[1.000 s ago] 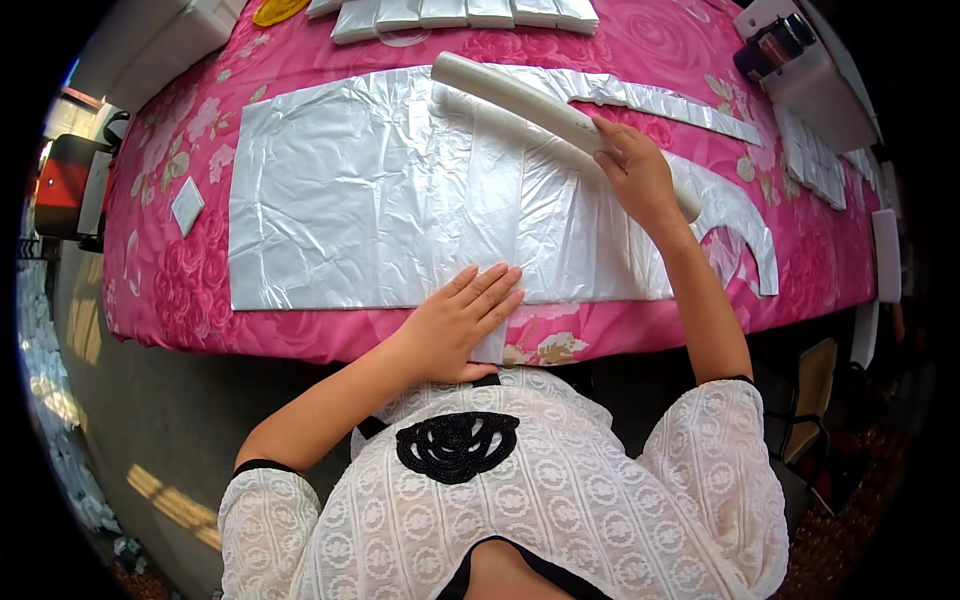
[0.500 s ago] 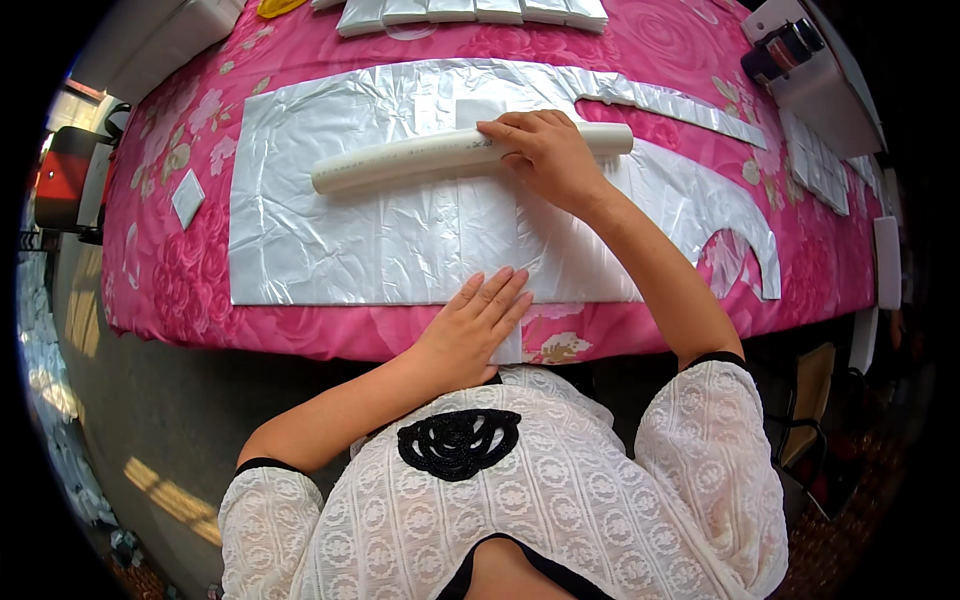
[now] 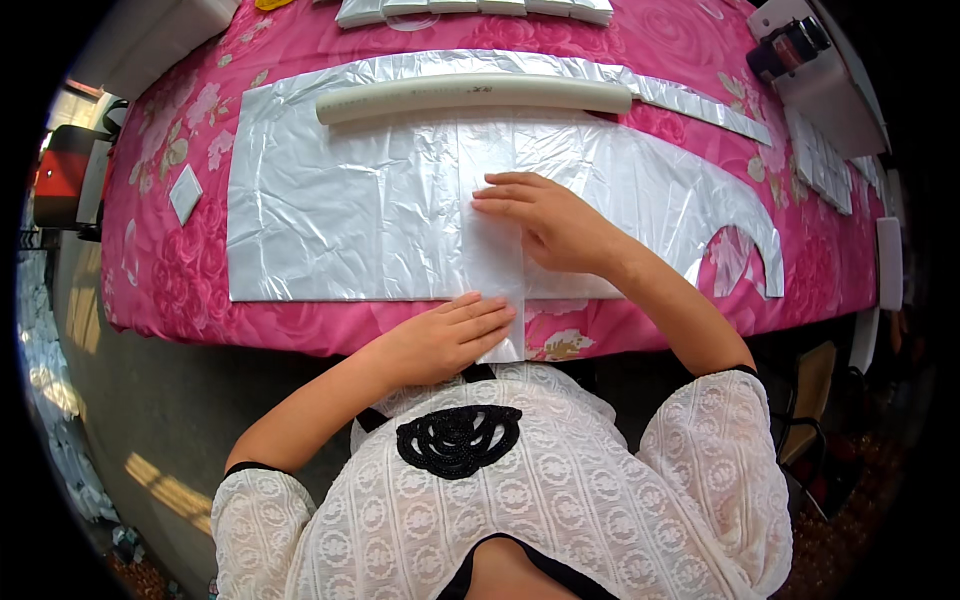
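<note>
A thin white plastic sheet (image 3: 330, 220), apron-like with a rounded cut-out at its right end, lies spread across the table. Along its far side rests a white pipe (image 3: 420, 97), untouched by either hand. A narrow folded white strip (image 3: 492, 262) runs across the sheet's middle and hangs over the near table edge. My left hand (image 3: 450, 338) lies at the strip's near end, fingers stretched out flat. Over the strip farther up is my right hand (image 3: 560, 225), its fingers extended and holding nothing I can see.
Pink flowered cloth (image 3: 180, 265) covers the table. Folded white packets (image 3: 470, 8) line the far edge, and more packets (image 3: 818, 165) lie at the right near a dark bottle (image 3: 788, 50). One small white square packet (image 3: 186, 194) sits to the left. A chair (image 3: 808, 400) stands at lower right.
The pipe has moved to the sheet's far side and is out of my right hand. That hand has come nearer, onto the strip. My left hand has shifted slightly toward me.
</note>
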`<state>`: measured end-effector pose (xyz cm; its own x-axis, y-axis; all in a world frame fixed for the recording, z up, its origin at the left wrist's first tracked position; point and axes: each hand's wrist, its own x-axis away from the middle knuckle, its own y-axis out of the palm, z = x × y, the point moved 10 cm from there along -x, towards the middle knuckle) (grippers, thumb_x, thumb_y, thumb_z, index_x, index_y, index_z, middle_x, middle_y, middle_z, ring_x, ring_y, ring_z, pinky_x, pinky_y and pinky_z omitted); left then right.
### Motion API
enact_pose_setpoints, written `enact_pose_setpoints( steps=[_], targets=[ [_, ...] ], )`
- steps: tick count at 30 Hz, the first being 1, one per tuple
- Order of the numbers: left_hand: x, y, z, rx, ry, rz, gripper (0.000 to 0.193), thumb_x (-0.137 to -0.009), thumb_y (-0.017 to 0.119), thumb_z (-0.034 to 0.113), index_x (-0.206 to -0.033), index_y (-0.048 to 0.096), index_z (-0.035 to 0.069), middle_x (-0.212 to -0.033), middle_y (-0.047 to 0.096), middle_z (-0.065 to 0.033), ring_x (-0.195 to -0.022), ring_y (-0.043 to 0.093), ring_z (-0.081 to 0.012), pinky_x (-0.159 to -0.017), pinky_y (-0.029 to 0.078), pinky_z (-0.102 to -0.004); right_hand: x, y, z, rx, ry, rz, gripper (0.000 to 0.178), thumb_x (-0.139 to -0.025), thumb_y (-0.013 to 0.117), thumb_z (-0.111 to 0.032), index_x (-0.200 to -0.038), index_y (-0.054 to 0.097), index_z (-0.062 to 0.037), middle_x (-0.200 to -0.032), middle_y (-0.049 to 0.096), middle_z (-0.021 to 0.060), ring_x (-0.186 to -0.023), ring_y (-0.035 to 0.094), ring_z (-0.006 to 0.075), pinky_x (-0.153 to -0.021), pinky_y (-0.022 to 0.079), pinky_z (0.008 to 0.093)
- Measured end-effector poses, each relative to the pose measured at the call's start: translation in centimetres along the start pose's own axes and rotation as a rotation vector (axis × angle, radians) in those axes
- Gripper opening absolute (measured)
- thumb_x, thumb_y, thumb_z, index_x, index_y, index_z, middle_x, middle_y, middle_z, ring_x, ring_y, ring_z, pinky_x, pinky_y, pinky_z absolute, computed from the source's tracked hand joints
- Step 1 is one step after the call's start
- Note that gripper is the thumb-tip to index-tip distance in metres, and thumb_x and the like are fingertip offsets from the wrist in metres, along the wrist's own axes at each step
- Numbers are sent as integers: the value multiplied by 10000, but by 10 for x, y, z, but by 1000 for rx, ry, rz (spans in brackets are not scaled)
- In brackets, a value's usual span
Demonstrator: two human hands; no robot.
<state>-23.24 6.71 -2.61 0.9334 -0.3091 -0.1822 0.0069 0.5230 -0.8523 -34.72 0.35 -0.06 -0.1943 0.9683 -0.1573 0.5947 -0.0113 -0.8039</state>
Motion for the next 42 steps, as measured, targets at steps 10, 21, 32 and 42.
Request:
enact_pose_setpoints(
  steps=[10, 21, 32, 42],
  targets=[
    [-8, -46, -22, -156, -188, 211, 514, -673, 608, 159, -1149, 497, -1, -1212, 498, -142, -1132, 478, -266, -968, 356, -407, 42, 29, -35, 157, -35, 42, 467, -631, 604, -60, -1093, 538, -38, -1223, 482, 108, -1155, 428, 268, -955, 370, 367],
    [-6, -59, -66, 34, -532, 365, 339, -779, 539, 114, -1085, 541, -34, -918, 612, -159, -848, 592, -280, -739, 457, -366, 40, 2, 20, -214, 409, 214, 152, -740, 584, -59, -878, 642, -34, -768, 633, 75, -693, 593, 190, -643, 474, 283],
    [-21, -63, -58, -124, -493, 396, 652, -799, 558, 224, -1305, 266, -67, -1365, 270, -227, -1258, 287, -340, -1022, 243, -432, 26, 20, 68, -502, 900, -92, 301, -838, 538, -244, -712, 618, 17, -560, 580, 57, -486, 572, 120, -424, 412, 246],
    [-27, -20, -72, -294, -643, 140, 766, -803, 507, 402, -1344, 206, -49, -1429, 145, -198, -1338, 123, -297, -1080, 88, -408, 31, 22, 69, -536, 905, -47, 241, -771, 599, -219, -770, 629, 20, -550, 603, 72, -501, 588, 167, -517, 463, 289]
  ],
)
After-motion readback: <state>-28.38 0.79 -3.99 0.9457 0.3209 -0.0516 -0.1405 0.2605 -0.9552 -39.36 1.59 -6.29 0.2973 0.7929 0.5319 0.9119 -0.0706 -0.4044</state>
